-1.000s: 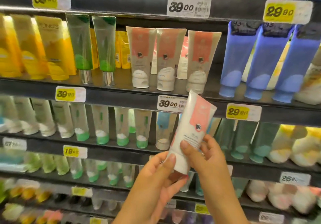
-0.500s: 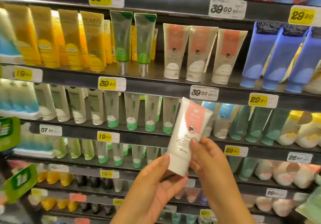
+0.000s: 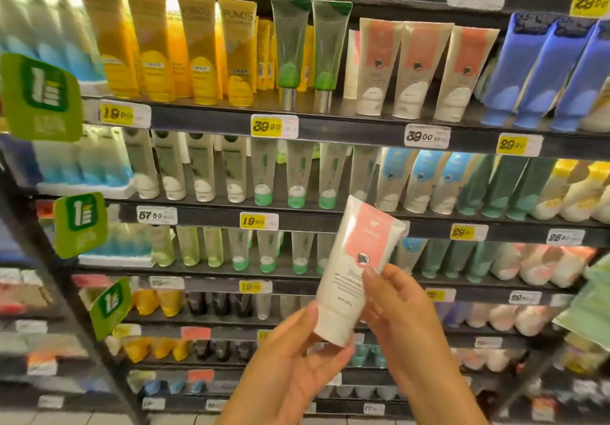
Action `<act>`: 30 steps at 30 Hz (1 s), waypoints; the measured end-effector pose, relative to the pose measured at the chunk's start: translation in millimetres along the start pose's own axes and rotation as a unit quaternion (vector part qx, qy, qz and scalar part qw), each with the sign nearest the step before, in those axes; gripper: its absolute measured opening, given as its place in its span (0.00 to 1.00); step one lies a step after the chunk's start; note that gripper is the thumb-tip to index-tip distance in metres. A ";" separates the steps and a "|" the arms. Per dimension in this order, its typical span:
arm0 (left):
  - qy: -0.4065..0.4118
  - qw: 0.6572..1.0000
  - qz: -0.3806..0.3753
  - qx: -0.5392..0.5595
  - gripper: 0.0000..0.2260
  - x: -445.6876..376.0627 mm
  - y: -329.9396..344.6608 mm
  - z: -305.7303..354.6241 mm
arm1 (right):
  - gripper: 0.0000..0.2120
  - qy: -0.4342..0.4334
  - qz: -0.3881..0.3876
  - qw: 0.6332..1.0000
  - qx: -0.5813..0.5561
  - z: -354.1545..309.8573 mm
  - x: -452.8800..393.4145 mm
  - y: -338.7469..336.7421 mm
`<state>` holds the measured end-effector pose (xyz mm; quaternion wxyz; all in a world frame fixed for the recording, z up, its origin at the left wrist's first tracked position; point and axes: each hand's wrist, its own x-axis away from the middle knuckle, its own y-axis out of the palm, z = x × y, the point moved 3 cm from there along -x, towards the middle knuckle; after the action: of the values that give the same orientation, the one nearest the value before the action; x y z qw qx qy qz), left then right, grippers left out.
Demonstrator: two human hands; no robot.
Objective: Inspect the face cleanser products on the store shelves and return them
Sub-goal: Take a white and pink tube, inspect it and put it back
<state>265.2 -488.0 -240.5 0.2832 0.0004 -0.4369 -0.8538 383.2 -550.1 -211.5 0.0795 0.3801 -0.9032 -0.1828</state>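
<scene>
head view looks at store shelves [image 3: 330, 126] full of face wash tubes. the left side and the bottom rows are blurry, so the tubes and price tags there are hard to read. the small words on the held tube cannot be read. the forearms are cut off at the bottom edge.

a white tube with a pink label [image 3: 355, 269] is held up in front of the shelves, cap end down, tipped a bit to the right. the left hand [image 3: 290, 365] is under it, with the thumb pressed on the tube's lower left side and the fingers curled behind the cap. the right hand [image 3: 402, 319] pinches the tube from the right, with the thumb on the front just below the pink label. part of the tube's back is hidden by both hands.

on the top full shelf stand yellow tubes [image 3: 198, 48], two green tubes [image 3: 310, 48] with silver caps, three matching pink label tubes [image 3: 412, 68], and blue tubes [image 3: 541, 71], all cap down. the shelf below holds white and green tubes [image 3: 264, 170] and blue label tubes [image 3: 422, 177]. green signs [image 3: 39, 98] stick out at the left.
</scene>
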 end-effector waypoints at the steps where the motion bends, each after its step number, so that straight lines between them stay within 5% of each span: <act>1: -0.004 1.000 -0.002 0.007 0.15 3.1 -2.6 -0.9 | 0.23 -0.006 0.005 1.000 0.002 1.9 6.0 1.7; 21: -0.003 0.996 -0.088 0.020 0.12 20.0 6.3 -6.8 | 0.20 -0.076 0.013 0.997 -0.026 -17.0 43.4 3.8; 30: -0.068 0.988 -0.100 0.092 0.20 33.5 21.9 -9.7 | 0.20 -0.063 0.007 0.993 -0.101 -23.9 47.3 4.6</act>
<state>250.1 -521.5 -222.0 0.1651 0.0122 -0.5299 -0.8317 353.9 -587.5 -187.5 0.0617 0.3516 -0.8858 -0.2966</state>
